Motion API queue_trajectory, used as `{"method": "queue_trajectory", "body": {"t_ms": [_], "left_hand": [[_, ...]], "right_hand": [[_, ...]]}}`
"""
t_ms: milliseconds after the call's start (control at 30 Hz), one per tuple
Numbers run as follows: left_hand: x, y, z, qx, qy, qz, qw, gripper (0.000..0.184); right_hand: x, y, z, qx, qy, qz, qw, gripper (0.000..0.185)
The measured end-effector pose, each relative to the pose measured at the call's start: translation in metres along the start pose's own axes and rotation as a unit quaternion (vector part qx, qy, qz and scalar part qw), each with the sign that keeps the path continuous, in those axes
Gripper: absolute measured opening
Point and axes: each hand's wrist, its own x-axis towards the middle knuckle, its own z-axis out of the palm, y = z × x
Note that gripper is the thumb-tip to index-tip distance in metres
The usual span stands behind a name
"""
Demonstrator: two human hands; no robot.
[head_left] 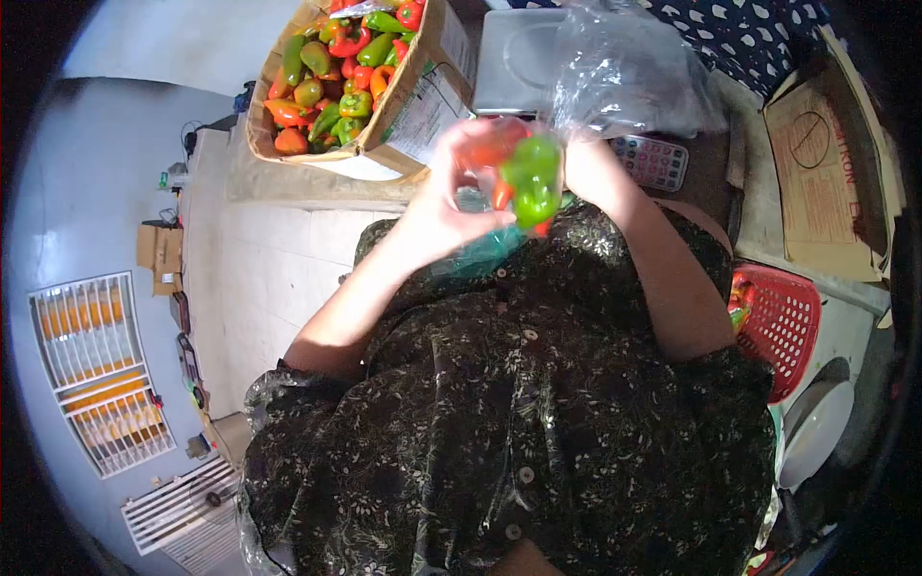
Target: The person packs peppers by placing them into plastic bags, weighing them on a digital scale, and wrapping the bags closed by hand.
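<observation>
My left hand (456, 187) is curved round a clear plastic bag of peppers, blurred by motion. Inside the bag show a green pepper (534, 180) and red peppers (495, 149). At the right side of this bag is my right hand (588, 173), its fingers mostly hidden behind the bag and other plastic. A stack of clear plastic bags (639, 82) lies just beyond my right hand, over part of a grey scale (516, 58). The open cardboard box (423, 110), full of red and green peppers (331, 77), stands beyond my left hand.
A keypad with coloured buttons (651, 161) lies right of my right hand. Further right are a red perforated basket (780, 326) with peppers inside, a white bowl (818, 437) and a cardboard box (826, 173). Teal plastic (475, 252) hangs below my hands.
</observation>
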Motion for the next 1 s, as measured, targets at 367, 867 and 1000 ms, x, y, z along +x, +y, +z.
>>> {"method": "queue_trajectory", "body": {"t_ms": [367, 867, 1000], "left_hand": [[-0.019, 0.003, 0.019, -0.097, 0.131, -0.151, 0.975, 0.054], [-0.029, 0.012, 0.002, 0.015, 0.152, 0.031, 0.988, 0.036], [-0.028, 0.021, 0.018, -0.501, 0.191, -0.27, 0.8, 0.063]], "right_hand": [[-0.004, -0.014, -0.005, 0.089, 0.096, 0.02, 0.991, 0.049], [-0.014, -0.029, 0.007, -0.013, -0.031, -0.001, 0.999, 0.041], [-0.024, -0.044, 0.011, 0.011, -0.014, -0.013, 1.0, 0.046]]}}
